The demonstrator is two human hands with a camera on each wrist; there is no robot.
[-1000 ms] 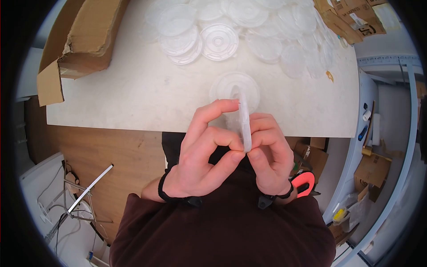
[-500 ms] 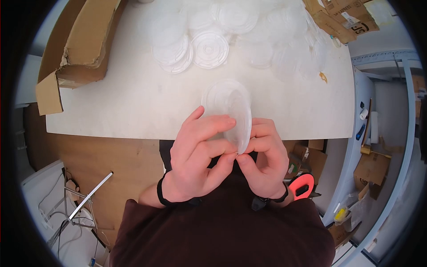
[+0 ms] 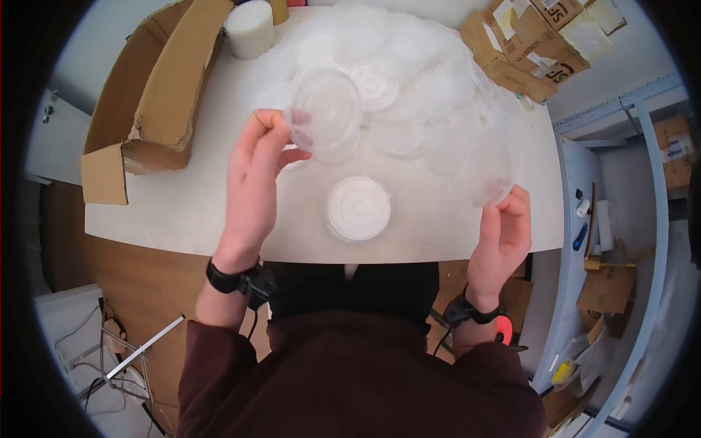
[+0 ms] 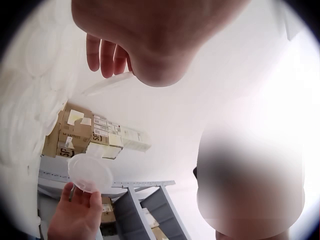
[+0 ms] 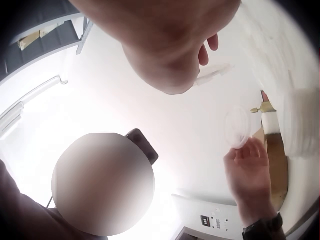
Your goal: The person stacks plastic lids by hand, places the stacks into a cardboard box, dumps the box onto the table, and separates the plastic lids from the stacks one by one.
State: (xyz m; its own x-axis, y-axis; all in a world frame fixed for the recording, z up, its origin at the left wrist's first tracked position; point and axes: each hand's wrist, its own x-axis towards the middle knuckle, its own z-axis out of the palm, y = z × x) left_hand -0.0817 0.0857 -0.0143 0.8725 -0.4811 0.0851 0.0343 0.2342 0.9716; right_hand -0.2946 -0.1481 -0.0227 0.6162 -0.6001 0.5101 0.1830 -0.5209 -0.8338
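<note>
My left hand (image 3: pixel 252 175) pinches a clear round plastic lid (image 3: pixel 326 106) by its left edge, raised over the pile. Fingertips show through the clear plastic. Off to the right, my right hand (image 3: pixel 504 230) grips a second clear lid (image 3: pixel 491 164) at its lower rim, between thumb and fingers; that lid stands out better in the left wrist view, where its disc (image 4: pixel 91 172) tilts above the fingers. Between the hands, a small stack of lids (image 3: pixel 359 209) lies flat near the table's front edge.
A wide pile of loose clear lids (image 3: pixel 420 62) covers the back of the table (image 3: pixel 175 212). An open cardboard box (image 3: pixel 157 109) stands at the left, with a white roll (image 3: pixel 250 31) behind it. Taped cartons (image 3: pixel 529 47) sit at the back right, near shelving.
Both hands were together at the front edge holding lid plastic upright. Now they are apart, each with its own lid, the left forward and the right out to the side. The view has shifted too.
</note>
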